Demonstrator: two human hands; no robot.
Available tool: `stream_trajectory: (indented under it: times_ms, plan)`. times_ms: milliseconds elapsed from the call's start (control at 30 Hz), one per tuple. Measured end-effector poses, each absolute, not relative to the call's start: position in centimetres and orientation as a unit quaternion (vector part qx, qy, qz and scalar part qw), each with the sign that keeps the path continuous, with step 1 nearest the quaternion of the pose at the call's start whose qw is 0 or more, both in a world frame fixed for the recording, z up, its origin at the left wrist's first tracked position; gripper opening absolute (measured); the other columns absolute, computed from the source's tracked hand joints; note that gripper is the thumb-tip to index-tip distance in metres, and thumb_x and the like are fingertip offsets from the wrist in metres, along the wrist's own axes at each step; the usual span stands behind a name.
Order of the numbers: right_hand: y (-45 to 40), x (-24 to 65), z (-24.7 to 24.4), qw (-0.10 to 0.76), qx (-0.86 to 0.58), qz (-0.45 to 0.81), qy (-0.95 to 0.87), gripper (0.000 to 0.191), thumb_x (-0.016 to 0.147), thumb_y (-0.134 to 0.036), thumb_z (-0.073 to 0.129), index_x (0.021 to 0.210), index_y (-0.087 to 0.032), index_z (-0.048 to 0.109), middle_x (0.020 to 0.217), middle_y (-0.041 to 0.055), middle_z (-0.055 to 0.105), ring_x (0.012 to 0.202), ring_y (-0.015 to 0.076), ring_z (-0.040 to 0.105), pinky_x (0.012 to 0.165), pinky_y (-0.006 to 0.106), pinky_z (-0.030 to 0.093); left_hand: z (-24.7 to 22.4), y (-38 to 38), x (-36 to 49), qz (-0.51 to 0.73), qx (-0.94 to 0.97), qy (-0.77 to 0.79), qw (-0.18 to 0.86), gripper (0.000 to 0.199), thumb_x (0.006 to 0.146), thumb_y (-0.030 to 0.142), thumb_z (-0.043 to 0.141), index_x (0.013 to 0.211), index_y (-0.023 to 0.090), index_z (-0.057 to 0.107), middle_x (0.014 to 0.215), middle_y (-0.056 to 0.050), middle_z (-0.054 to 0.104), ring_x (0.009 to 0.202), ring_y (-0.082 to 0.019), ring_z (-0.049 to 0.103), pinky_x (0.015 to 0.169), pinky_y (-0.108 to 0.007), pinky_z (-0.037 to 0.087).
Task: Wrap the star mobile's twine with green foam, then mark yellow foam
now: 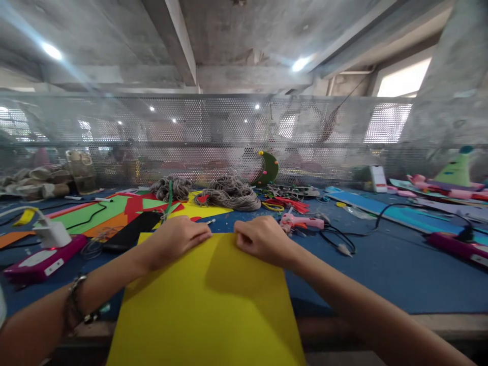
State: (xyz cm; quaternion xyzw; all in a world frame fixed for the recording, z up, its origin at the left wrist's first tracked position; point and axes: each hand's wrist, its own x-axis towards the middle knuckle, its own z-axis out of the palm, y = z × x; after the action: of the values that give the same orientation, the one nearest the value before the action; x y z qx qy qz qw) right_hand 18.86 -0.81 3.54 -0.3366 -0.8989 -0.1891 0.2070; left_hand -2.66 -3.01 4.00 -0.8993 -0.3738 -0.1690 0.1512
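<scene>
A large yellow sheet (pixel 206 310) spans the space between my arms, its near part reaching past the table's front edge. My left hand (pixel 179 236) is closed on the sheet's far edge, left of its middle. On the same edge, farther right, my right hand (pixel 261 239) is curled with its fingers bent in and gripping it. A gap of bare yellow edge lies between the two hands. Just beyond my right hand is a pink glue gun (pixel 303 222) with a black cord. The fingertips of both hands are partly hidden.
Bundles of grey cord (pixel 229 193) lie ahead, beside a green crescent decoration (pixel 269 169). Coloured sheets (pixel 102 211) and a black phone-like slab (pixel 133 233) are at left. Magenta power strips (pixel 46 262) sit on both sides. A perforated metal screen (pixel 213 122) closes the table's back.
</scene>
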Motion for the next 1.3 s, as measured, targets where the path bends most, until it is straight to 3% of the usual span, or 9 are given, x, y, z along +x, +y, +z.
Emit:
stream_trajectory:
  times_ms: [167,267,400,467,567,633,833,1000,1300]
  plan:
    - [0.3,23.5,2.8,0.185,-0.359,-0.207,-0.891,0.016,0.065,-0.011,0.036,0.056,-0.017,0.048,0.047,-0.0016,0.049,0.042,0.0082,0.035,0.046,0.023,0.017,4.0,-3.4,-7.0,-0.171,-0.900,-0.383,0.120,0.043,0.089,0.036,0.023,0.074,0.016,0.058,0.063,-0.001,0.059,0.058,-0.012,0.051,0.055,-0.020,0.033]
    - [0.3,25.1,3.5,0.245,-0.435,-0.163,-0.851,0.016,0.069,-0.012,0.036,0.057,-0.018,0.046,0.047,-0.0020,0.048,0.043,0.0089,0.038,0.048,0.021,0.024,3.9,-3.9,-8.0,-0.174,-0.883,-0.408,0.153,0.041,0.088,0.035,0.024,0.075,0.017,0.058,0.061,-0.001,0.058,0.058,-0.013,0.050,0.054,-0.021,0.032]
    - [-1.9,23.0,5.0,0.308,-0.360,-0.090,-0.876,0.019,0.078,-0.019,0.034,0.075,-0.017,0.053,0.074,0.0035,0.060,0.069,0.0126,0.053,0.064,0.022,0.036,4.0,-4.5,-6.3,-0.131,-0.902,-0.358,0.202,0.044,0.090,0.033,0.020,0.070,0.017,0.056,0.055,-0.001,0.057,0.052,-0.013,0.046,0.053,-0.023,0.031]
    - [-3.3,20.8,5.4,0.226,-0.311,-0.077,-0.920,0.020,0.080,-0.028,0.039,0.086,-0.018,0.055,0.087,0.0050,0.061,0.082,0.0160,0.054,0.068,0.024,0.037,4.1,-4.6,-4.9,-0.121,-0.910,-0.328,0.223,0.045,0.090,0.030,0.018,0.068,0.017,0.055,0.052,0.000,0.055,0.048,-0.013,0.044,0.053,-0.024,0.031]
    - [-4.6,18.0,5.4,0.078,-0.346,-0.086,-0.931,0.023,0.080,-0.031,0.039,0.079,-0.018,0.058,0.072,0.0057,0.063,0.066,0.0182,0.058,0.054,0.025,0.035,4.1,-4.7,-3.3,-0.124,-0.911,-0.293,0.261,0.041,0.090,0.026,0.019,0.069,0.016,0.053,0.053,0.000,0.056,0.046,-0.012,0.043,0.054,-0.026,0.032]
    - [-4.6,16.9,5.2,0.039,-0.376,-0.089,-0.922,0.028,0.083,-0.030,0.035,0.076,-0.018,0.059,0.069,0.0066,0.064,0.060,0.0182,0.058,0.049,0.024,0.030,3.8,-4.6,-2.6,-0.126,-0.906,-0.284,0.287,0.036,0.088,0.022,0.022,0.069,0.016,0.052,0.054,0.000,0.057,0.046,-0.012,0.044,0.054,-0.027,0.032]
    - [-3.5,16.4,4.5,0.084,-0.365,-0.049,-0.926,0.029,0.084,-0.030,0.035,0.073,-0.017,0.058,0.073,0.0053,0.064,0.060,0.0136,0.055,0.050,0.023,0.026,2.9,-4.1,-1.2,-0.158,-0.895,-0.268,0.321,0.023,0.080,0.013,0.031,0.064,0.017,0.047,0.050,0.003,0.053,0.040,-0.010,0.039,0.050,-0.025,0.029]
    - [-3.2,18.5,4.7,0.129,-0.356,0.003,-0.926,0.032,0.085,-0.030,0.035,0.062,-0.016,0.052,0.056,-0.0003,0.054,0.050,0.0081,0.044,0.048,0.021,0.024,3.8,-3.3,-3.0,-0.161,-0.904,-0.288,0.273,0.021,0.076,0.015,0.034,0.060,0.018,0.048,0.046,0.006,0.049,0.041,-0.008,0.038,0.052,-0.022,0.030]
    - [-2.8,24.0,5.3,0.199,-0.393,0.060,-0.896,0.032,0.084,-0.030,0.032,0.057,-0.018,0.044,0.055,-0.0008,0.047,0.052,0.0105,0.041,0.050,0.022,0.029,6.0,-2.1,-12.6,-0.173,-0.781,-0.508,0.319,0.025,0.077,0.023,0.036,0.056,0.016,0.048,0.044,0.003,0.040,0.043,-0.010,0.038,0.047,-0.022,0.023]
